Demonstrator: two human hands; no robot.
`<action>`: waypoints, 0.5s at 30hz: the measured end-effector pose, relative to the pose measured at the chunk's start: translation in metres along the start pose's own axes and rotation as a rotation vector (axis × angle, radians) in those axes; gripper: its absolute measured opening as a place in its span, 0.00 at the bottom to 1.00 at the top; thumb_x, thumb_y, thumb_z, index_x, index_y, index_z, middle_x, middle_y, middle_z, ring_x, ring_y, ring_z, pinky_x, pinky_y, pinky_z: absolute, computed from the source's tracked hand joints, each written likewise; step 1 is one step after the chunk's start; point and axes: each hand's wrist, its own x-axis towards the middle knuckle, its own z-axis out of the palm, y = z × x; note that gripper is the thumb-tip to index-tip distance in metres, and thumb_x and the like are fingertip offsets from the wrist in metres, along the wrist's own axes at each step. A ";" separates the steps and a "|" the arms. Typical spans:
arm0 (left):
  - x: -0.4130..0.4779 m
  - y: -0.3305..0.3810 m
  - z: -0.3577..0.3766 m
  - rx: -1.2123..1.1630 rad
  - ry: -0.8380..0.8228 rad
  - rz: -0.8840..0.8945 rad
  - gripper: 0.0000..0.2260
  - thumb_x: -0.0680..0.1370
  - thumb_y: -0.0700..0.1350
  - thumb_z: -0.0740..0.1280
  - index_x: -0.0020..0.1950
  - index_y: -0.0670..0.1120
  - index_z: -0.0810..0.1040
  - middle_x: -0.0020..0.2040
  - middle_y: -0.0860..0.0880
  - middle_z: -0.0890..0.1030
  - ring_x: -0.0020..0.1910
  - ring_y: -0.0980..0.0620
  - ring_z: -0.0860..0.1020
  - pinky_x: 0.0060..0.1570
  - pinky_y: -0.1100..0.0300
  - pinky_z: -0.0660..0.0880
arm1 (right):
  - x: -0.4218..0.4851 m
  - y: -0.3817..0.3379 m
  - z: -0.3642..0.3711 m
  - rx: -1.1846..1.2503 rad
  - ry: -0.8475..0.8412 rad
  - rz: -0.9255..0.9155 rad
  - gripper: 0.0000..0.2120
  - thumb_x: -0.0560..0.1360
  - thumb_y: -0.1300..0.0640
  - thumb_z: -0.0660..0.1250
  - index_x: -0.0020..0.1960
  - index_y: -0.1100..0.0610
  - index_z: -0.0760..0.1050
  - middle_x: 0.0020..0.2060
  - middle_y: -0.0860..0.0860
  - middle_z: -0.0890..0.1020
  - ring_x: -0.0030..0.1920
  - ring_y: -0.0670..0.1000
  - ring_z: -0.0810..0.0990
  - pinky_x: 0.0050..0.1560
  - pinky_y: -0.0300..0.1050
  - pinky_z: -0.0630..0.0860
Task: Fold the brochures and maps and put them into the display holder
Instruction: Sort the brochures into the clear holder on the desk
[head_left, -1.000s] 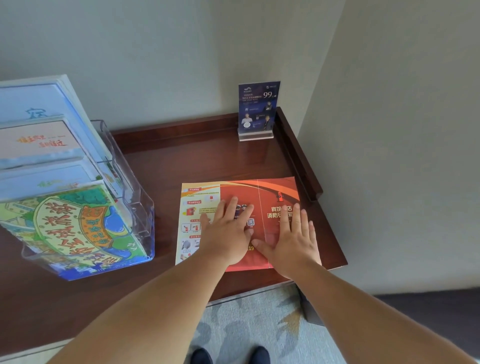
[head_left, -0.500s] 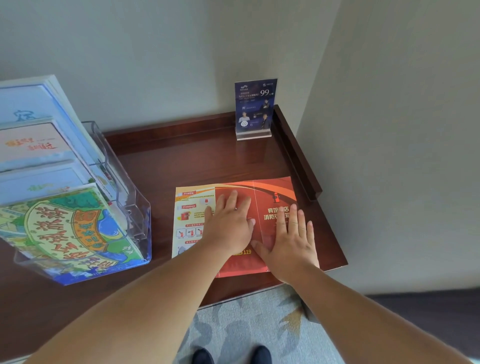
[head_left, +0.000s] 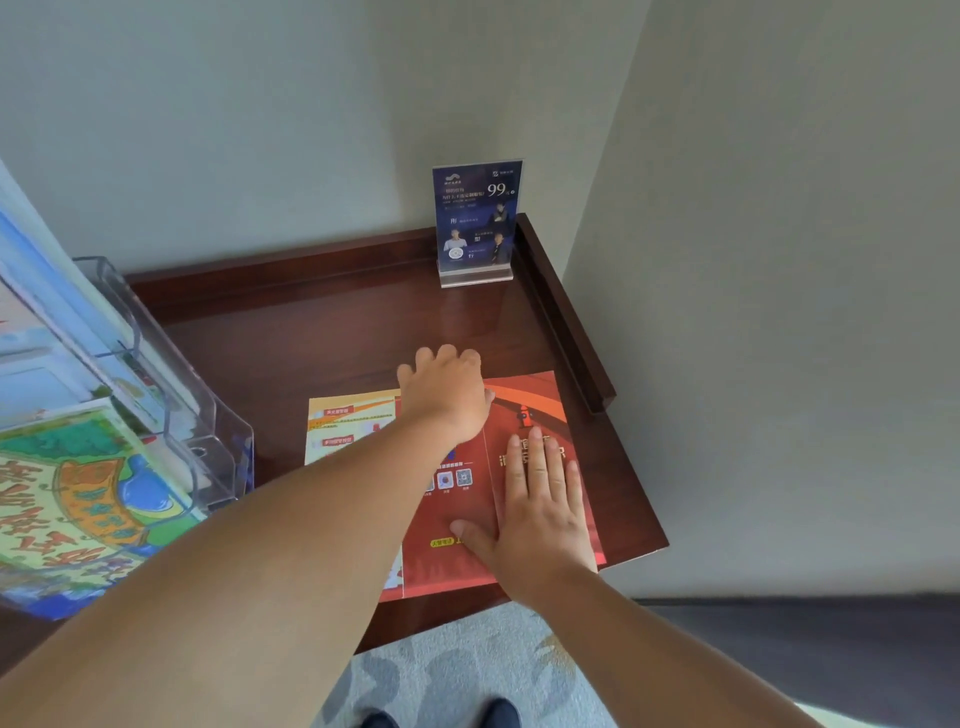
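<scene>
A red and yellow brochure (head_left: 457, 525) lies unfolded and flat on the dark wooden table (head_left: 322, 343). My right hand (head_left: 540, 512) presses flat on its right red panel, fingers spread. My left hand (head_left: 444, 392) rests at the brochure's far edge, over the middle panel, with fingers curled over that edge; whether it grips the paper I cannot tell. A clear acrylic display holder (head_left: 171, 395) stands at the left, with a colourful cartoon map (head_left: 78, 499) in its front pocket and pale blue and white leaflets behind.
A small blue sign in an acrylic stand (head_left: 475, 223) sits in the table's back right corner. A raised wooden rail (head_left: 563, 312) runs along the back and right edges. Walls close in behind and to the right. Patterned carpet (head_left: 457, 670) lies below.
My left hand has slid from the brochure's middle forward to its far edge. My right hand stays pressed on the right panel. The view has shifted a little to the right.
</scene>
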 end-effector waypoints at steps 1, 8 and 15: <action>0.005 0.003 -0.002 0.003 -0.014 -0.017 0.18 0.80 0.56 0.62 0.66 0.48 0.72 0.64 0.45 0.74 0.64 0.42 0.69 0.60 0.46 0.66 | 0.000 0.000 0.000 0.005 0.001 0.001 0.51 0.69 0.23 0.40 0.76 0.56 0.28 0.77 0.55 0.31 0.76 0.55 0.29 0.75 0.55 0.31; 0.019 0.018 -0.011 -0.122 -0.142 -0.101 0.16 0.81 0.57 0.60 0.57 0.48 0.79 0.60 0.45 0.76 0.64 0.41 0.69 0.60 0.44 0.64 | -0.002 0.002 -0.002 0.043 0.014 -0.008 0.50 0.70 0.23 0.42 0.76 0.55 0.27 0.76 0.54 0.31 0.75 0.54 0.28 0.75 0.54 0.31; 0.021 0.004 -0.053 -0.556 -0.103 -0.099 0.11 0.80 0.50 0.64 0.38 0.51 0.74 0.38 0.52 0.77 0.49 0.43 0.79 0.58 0.44 0.74 | -0.002 0.007 -0.026 0.076 0.147 0.065 0.52 0.68 0.22 0.42 0.77 0.54 0.28 0.78 0.54 0.34 0.76 0.54 0.30 0.75 0.57 0.33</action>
